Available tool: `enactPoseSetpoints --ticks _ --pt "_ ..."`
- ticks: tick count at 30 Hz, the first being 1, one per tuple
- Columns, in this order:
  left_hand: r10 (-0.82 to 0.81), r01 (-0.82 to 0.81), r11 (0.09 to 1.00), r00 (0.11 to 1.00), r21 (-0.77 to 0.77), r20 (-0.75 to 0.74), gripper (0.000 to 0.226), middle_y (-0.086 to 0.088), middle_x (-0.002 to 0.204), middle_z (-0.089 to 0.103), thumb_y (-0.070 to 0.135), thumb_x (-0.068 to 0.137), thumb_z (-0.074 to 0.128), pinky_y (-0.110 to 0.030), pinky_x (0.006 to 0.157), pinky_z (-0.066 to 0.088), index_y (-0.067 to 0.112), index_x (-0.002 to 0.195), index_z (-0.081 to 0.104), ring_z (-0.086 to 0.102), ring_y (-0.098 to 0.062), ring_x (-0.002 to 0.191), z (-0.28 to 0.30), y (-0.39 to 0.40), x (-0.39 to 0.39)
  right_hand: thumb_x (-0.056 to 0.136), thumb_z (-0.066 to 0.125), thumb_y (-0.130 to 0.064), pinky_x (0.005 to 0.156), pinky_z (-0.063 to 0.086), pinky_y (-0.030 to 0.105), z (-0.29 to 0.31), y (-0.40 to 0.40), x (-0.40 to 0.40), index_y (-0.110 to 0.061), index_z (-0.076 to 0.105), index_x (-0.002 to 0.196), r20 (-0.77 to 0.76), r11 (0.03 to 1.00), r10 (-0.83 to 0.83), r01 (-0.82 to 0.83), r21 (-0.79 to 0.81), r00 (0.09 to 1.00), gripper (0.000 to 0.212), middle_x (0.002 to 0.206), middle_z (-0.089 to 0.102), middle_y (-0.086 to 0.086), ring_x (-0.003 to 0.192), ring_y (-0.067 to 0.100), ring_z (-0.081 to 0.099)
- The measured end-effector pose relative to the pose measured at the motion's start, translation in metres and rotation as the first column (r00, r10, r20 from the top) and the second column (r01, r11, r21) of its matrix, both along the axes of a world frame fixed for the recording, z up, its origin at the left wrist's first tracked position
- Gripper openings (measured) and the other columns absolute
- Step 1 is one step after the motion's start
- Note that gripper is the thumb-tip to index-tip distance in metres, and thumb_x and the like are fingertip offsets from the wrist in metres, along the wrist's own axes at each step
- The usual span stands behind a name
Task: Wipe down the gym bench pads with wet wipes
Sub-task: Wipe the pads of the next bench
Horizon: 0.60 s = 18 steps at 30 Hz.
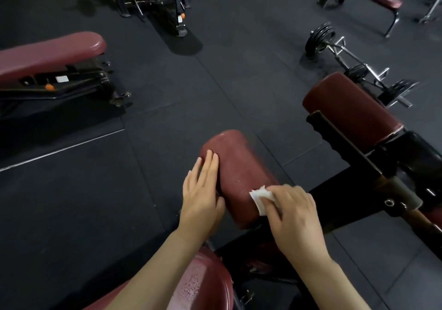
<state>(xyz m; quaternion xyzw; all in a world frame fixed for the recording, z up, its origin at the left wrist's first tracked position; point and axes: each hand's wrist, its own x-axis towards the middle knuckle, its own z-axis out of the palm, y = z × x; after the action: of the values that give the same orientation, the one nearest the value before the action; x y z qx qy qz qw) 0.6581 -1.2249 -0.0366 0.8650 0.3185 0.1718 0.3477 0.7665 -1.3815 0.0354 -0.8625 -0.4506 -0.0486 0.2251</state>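
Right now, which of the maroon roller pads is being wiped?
The near roller pad: the left hand rests flat on it while the right hand presses a wet wipe against it. The far roller pad is untouched.

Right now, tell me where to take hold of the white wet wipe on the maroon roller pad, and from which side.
Take the white wet wipe by its free folded corner, which sticks out left of the right hand pressing it. Come from above and the left, pinching with the fingers: it lies flat against the maroon roller pad, which the left hand steadies.

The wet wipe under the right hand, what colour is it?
White; the wet wipe shows in the head view.
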Motion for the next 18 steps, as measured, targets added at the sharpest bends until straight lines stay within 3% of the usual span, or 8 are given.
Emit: enactPoseSetpoints --ticks 6,10,14,18 --pt "0.012 -0.011 0.999 1.0 0.035 -0.026 0.103 0.018 0.162 -0.01 -0.005 0.074 0.049 -0.035 0.123 -0.006 0.025 0.158 -0.003 -0.014 -0.003 0.15 -0.011 -0.004 -0.008 0.088 0.057 -0.019 0.069 0.037 0.036 0.009 0.123 0.026 -0.014 0.065 0.086 0.108 0.988 0.105 -0.091 -0.129 0.989 0.009 0.082 0.064 0.004 0.078 0.029 0.058" --pt "0.064 -0.068 0.997 0.994 -0.046 -0.089 0.106 0.028 0.159 -0.017 -0.01 0.081 0.047 -0.026 0.12 -0.013 0.034 0.155 -0.015 -0.022 0.008 0.144 -0.024 -0.009 -0.013 0.096 0.051 -0.037 0.083 0.034 0.033 0.005 0.188 0.02 -0.022 0.059 0.107 0.178 0.936 0.214 -0.15 -0.319 0.96 0.021 0.104 0.061 -0.002 0.101 0.022 0.053" --pt "0.049 -0.055 0.992 0.997 -0.111 -0.058 0.095 0.027 0.158 0.0 -0.009 0.084 0.05 -0.036 0.125 0.004 0.027 0.159 0.004 -0.02 0.018 0.138 -0.033 -0.011 -0.022 0.09 0.05 -0.023 0.079 0.036 0.035 0.002 0.131 0.004 -0.021 0.061 0.102 0.156 0.953 0.173 -0.125 -0.276 0.972 0.017 0.096 0.061 -0.002 0.093 0.022 0.054" --pt "0.029 -0.03 0.998 0.999 -0.046 -0.024 0.096 0.021 0.162 -0.001 -0.007 0.078 0.049 -0.039 0.125 0.006 0.025 0.159 0.007 -0.012 0.004 0.148 -0.026 -0.003 -0.028 0.088 0.055 -0.026 0.067 0.036 0.037 0.0 0.034 -0.001 -0.023 0.063 0.094 0.109 0.996 0.017 -0.007 -0.088 0.994 0.01 0.079 0.056 -0.005 0.073 0.023 0.05"
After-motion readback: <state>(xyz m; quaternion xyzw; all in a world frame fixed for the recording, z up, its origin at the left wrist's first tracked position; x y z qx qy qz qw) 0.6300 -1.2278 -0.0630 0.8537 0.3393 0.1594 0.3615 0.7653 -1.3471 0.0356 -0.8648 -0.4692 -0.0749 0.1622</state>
